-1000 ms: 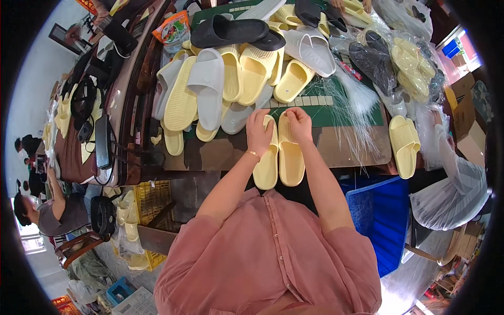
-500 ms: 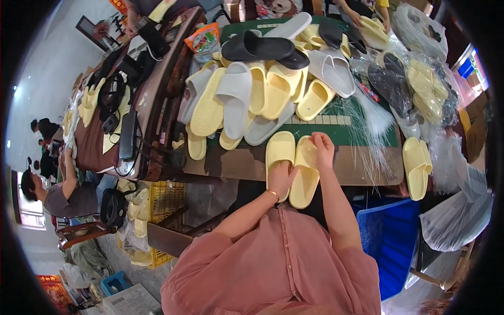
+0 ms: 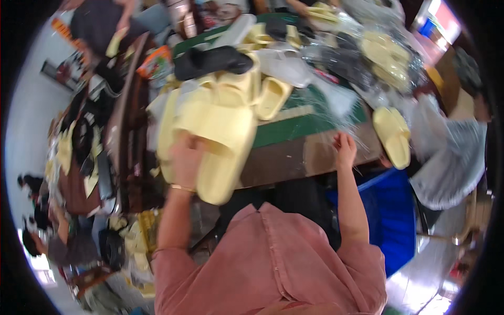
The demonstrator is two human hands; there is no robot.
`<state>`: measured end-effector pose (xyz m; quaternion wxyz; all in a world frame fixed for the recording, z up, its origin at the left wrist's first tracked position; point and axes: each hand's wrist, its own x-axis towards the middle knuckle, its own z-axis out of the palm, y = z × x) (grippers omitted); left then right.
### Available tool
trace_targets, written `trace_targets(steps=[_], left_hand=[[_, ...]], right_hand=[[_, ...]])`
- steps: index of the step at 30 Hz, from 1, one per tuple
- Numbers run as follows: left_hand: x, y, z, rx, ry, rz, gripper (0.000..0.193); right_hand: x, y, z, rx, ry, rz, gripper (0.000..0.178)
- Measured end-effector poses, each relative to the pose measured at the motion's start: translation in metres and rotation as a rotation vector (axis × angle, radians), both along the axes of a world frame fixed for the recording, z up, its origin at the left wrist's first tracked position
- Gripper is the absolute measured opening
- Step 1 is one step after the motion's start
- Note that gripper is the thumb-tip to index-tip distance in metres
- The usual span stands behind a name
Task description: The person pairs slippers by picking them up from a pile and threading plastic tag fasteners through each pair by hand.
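My left hand (image 3: 185,157) grips a pale yellow slide sandal (image 3: 226,152) and holds it tilted, blurred by motion, in front of the sandal pile. Another yellow sole shows beside that hand; I cannot tell whether it is held too. Over the table's near edge, my right hand (image 3: 345,149) has its fingers drawn together; anything between them is too small to make out. Just beyond it lies a bundle of thin clear plastic strands (image 3: 336,100). In the pile are a black sandal (image 3: 212,62), a grey sandal (image 3: 283,65) and several yellow ones.
A yellow sandal (image 3: 392,137) rests at the table's right edge, near bagged sandals (image 3: 386,58). A blue bin (image 3: 380,220) stands below the table on the right. At left is a second table (image 3: 79,184) with people around it. Another person's hand (image 3: 299,6) is at the far side.
My left hand has lifted a yellow sandal from the table's near edge and carried it left. My right hand has let go of its sandal and moved right. The view has shifted.
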<state>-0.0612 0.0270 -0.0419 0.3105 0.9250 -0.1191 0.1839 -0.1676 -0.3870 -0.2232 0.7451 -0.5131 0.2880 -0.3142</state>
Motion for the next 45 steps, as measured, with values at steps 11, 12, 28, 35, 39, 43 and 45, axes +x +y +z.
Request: trace_targets(steps=[11, 12, 28, 35, 39, 43, 45], left_hand=[[0.119, 0.044, 0.013, -0.195, -0.054, 0.105, 0.044], [0.105, 0.036, 0.002, -0.222, -0.04, 0.067, 0.043], [0.018, 0.06, -0.106, -0.474, 0.255, -0.087, 0.032], [0.009, 0.06, -0.119, -0.501, 0.356, -0.097, 0.029], [0.007, 0.054, -0.123, -0.511, 0.375, -0.137, 0.026], [0.0, 0.051, -0.117, -0.449, 0.422, -0.086, 0.025], [-0.003, 0.05, -0.114, -0.42, 0.426, -0.074, 0.024]], right_hand=[[-0.064, -0.141, 0.011, -0.651, 0.361, -0.57, 0.028], [-0.067, -0.15, 0.01, -0.683, 0.483, -0.643, 0.033], [-0.093, -0.256, 0.021, -0.724, 1.5, -0.203, 0.059], [-0.114, -0.258, -0.002, -0.609, 1.44, -0.239, 0.051], [-0.124, -0.252, -0.011, -0.663, 1.128, -0.318, 0.044], [-0.109, -0.213, 0.014, -0.818, 1.044, -0.295, 0.04], [-0.098, -0.185, 0.037, -0.913, 0.944, -0.301, 0.035]])
